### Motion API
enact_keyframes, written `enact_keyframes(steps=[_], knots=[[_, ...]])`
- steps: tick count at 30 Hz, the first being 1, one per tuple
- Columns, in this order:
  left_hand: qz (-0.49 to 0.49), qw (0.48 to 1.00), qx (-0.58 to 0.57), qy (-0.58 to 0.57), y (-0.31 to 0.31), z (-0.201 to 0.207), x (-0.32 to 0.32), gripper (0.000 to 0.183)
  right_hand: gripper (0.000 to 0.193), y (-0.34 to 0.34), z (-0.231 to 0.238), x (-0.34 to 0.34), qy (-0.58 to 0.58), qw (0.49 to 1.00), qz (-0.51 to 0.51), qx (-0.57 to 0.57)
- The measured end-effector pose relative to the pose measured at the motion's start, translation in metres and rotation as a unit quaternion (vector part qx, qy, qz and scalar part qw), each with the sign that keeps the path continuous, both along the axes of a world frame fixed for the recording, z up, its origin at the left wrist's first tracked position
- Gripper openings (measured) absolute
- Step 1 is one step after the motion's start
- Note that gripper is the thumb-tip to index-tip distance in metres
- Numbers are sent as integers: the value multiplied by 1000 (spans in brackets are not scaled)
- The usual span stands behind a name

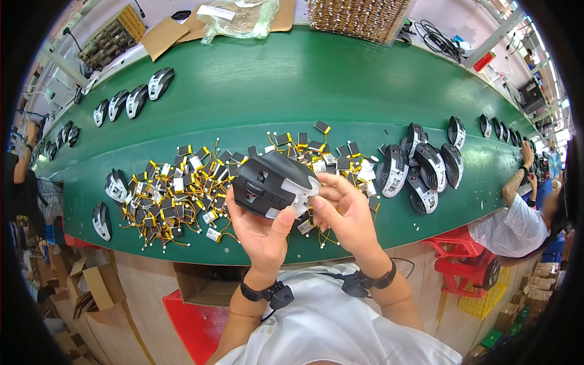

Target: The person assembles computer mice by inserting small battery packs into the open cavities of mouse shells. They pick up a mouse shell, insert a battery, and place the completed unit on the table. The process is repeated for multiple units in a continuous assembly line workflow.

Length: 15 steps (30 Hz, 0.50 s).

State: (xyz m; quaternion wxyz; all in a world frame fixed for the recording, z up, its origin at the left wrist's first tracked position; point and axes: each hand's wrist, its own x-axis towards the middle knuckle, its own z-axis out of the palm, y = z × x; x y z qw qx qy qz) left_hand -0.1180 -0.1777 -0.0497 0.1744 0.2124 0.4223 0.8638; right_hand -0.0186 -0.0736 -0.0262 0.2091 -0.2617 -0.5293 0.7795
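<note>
A black computer mouse (267, 182) with a white end piece is held up over the near edge of the green bench. My left hand (258, 234) grips it from below, thumb on the white part. At that white end, my right hand (347, 213) has its fingers closed against the mouse; whether they also pinch a small part cannot be made out. Beneath and around lies a heap of small black-and-yellow battery packs (176, 210) with thin leads and white connectors. To the right is a cluster of similar mice (431, 165), some leaning on others.
Two mice, one being the nearer mouse (101, 220), lie left of the batteries. More mice (137, 101) stand in a row across the green bench (243, 79). Co-workers sit at both sides; one's forearm (514, 182) rests at right. A red stool (465, 258) stands below.
</note>
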Motion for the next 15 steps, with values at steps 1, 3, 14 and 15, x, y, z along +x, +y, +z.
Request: enact_keyframes(steps=[1, 3, 14, 15], knots=[[-10, 1000, 8, -11, 0, 0, -1, 78, 29, 0, -1, 1, 0, 1000, 19, -1], [-11, 1000, 8, -20, -1, 3, -2, 76, 30, -1, -3, 2, 7, 1000, 19, 11], [1, 997, -48, 62, -7, 5, 5, 82, 27, -6, -3, 2, 2, 1000, 12, 22], [12, 995, -57, 85, -8, 2, 7, 83, 26, -5, -3, 2, 0, 1000, 15, 20]])
